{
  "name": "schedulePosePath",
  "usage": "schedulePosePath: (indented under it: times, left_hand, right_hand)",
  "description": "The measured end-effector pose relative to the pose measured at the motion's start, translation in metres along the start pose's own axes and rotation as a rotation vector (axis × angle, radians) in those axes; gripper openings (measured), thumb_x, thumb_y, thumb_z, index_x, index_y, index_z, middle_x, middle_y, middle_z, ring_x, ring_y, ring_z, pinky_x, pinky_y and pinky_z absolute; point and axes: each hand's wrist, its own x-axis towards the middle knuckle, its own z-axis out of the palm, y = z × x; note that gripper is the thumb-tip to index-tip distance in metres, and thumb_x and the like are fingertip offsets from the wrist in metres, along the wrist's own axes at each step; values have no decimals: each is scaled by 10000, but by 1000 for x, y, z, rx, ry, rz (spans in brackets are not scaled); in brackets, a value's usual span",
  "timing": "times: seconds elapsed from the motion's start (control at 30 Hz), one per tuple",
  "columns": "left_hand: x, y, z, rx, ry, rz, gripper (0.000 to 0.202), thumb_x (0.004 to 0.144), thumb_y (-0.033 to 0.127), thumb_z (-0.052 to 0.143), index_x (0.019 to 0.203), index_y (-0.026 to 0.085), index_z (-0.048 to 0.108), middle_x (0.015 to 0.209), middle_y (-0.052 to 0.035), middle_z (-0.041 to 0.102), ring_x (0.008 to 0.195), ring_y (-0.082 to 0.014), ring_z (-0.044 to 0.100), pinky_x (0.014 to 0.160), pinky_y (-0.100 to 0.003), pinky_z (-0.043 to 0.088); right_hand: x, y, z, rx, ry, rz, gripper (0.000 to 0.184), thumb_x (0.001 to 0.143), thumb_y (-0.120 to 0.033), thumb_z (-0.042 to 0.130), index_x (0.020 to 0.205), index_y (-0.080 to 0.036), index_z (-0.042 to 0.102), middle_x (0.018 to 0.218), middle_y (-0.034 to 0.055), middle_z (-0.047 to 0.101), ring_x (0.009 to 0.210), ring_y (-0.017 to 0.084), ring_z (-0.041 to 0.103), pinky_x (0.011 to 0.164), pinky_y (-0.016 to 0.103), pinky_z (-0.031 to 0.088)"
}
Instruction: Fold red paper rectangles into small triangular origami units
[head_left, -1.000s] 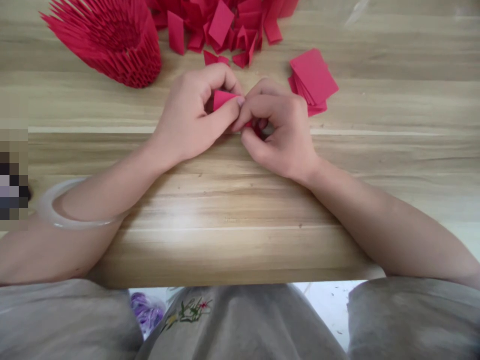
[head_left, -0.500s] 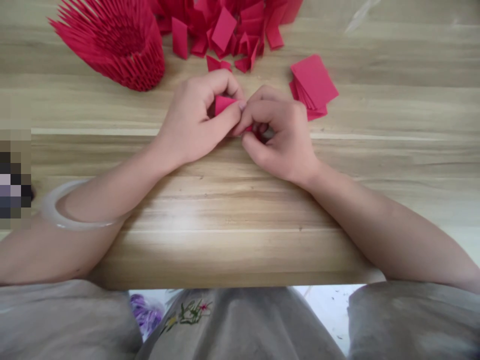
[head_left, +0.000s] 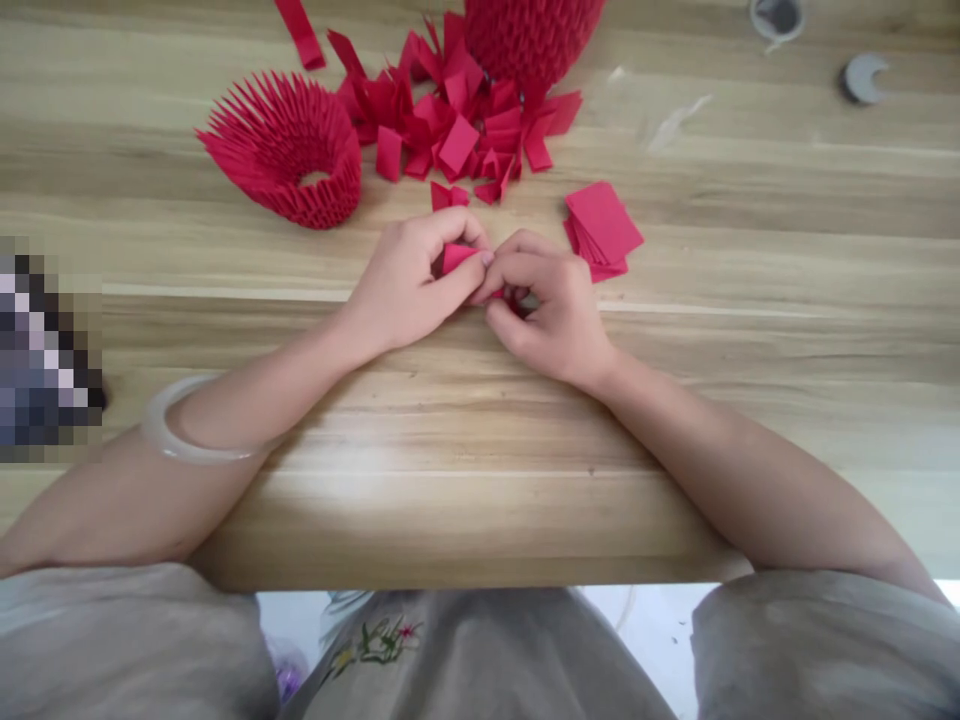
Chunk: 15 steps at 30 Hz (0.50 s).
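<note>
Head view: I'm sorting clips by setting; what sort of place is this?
Probably a papercraft workspace: loose folded red pieces, a red paper stack and a basket-like paper form.

The held paper (head_left: 460,258) is pinkish red, close in shade to the loose slips (head_left: 459,145) and the paper stack (head_left: 606,225), while the basket (head_left: 334,195) and the vase (head_left: 536,40) are a deeper red, their walls patterned with rows of small overlapping points like scales. The desk (head_left: 450,525) is pale yellowish tan, streaked with brown and greyish grain and thin cream lines, and the bangle (head_left: 166,438) is milky white. The clothing (head_left: 487,660) is grey-beige with a flower motif (head_left: 381,642) in green, yellow and pinkish red, and the floor (head_left: 660,640) is white.
</note>
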Motion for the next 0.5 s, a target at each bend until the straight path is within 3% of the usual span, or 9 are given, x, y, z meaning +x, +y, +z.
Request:
schedulePosePath:
  times: [0.5]
  left_hand:
    - [0, 1, 0, 8, 6, 0, 94, 795, 208, 519, 792, 172, 606, 668, 5, 565, 613, -121, 503, 567, -256, 387]
  right_hand:
    - [0, -1, -1, 0, -12, -11, 119, 720, -73, 496, 705, -168, 566, 801, 31, 541, 641, 97, 485, 629, 254, 447]
